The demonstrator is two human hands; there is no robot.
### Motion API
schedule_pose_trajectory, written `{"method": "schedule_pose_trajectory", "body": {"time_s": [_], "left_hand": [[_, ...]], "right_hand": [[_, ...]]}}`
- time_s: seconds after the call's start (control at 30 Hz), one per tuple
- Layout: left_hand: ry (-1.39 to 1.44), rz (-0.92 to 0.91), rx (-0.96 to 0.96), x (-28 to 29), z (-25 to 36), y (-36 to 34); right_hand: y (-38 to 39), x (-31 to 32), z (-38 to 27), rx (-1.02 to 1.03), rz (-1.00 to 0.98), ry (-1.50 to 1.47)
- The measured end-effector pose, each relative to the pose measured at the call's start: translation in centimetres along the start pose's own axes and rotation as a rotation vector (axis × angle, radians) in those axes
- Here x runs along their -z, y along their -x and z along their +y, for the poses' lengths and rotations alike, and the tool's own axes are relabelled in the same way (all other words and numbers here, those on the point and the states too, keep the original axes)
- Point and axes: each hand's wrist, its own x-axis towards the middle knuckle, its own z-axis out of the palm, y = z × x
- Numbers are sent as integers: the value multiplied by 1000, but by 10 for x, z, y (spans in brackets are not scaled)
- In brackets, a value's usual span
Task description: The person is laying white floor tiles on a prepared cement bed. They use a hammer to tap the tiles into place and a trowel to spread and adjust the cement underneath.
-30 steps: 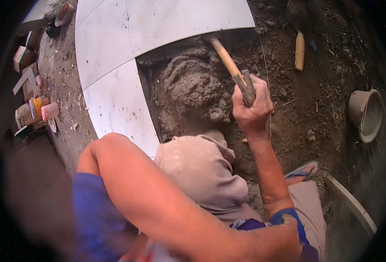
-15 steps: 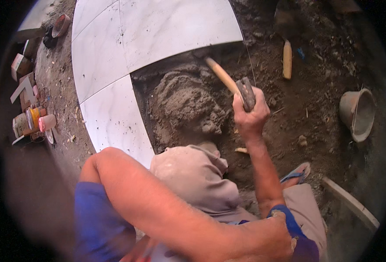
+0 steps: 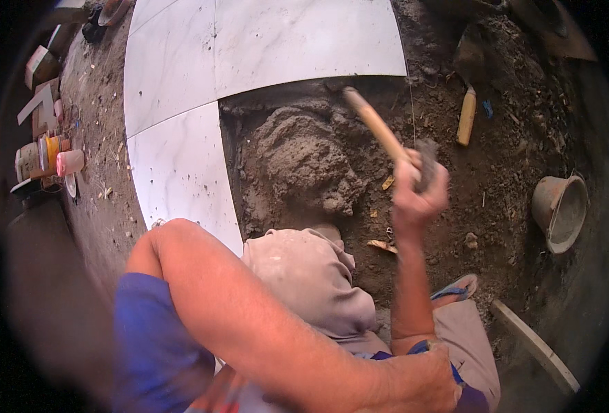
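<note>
A hammer [image 3: 376,125] is in my right hand [image 3: 418,196], which is closed near its dark head. The pale wooden handle slants away to the upper left, its end close to the edge of a white marbled tile [image 3: 304,41]. Below that tile and beside another white tile [image 3: 180,172] lies a mound of wet grey mortar [image 3: 308,162] in a gap. My left forearm crosses in front of me, and my left hand [image 3: 425,382] lies against my right arm near the elbow. Its fingers do not show clearly.
A trowel [image 3: 467,117] with a yellowish handle lies on the soil, with a thin string [image 3: 412,113] nearby. At the right are a grey bucket [image 3: 559,213] on its side and a wooden strip [image 3: 535,347]. Containers, including a pink one [image 3: 70,162], stand far left.
My right hand and the hammer have shifted right and slightly down in the picture. The whole view has also moved a little. The hammer stays in the same grip.
</note>
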Motion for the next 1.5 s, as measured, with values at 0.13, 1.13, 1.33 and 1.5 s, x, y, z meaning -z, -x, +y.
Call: {"method": "schedule_pose_trajectory", "body": {"time_s": [0.13,1.13,1.33,1.5], "left_hand": [[-86,-60,-124,1,-2,-10],[90,318,51,-39,-16,-15],[28,365,95,-35,-35,-8],[-50,450,145,-40,-59,5]], "right_hand": [[-6,4,-13,-46,-100,154],[3,38,-7,-501,103,-315],[31,-1,-17,59,-104,73],[38,29,-14,-469,49,-366]]}}
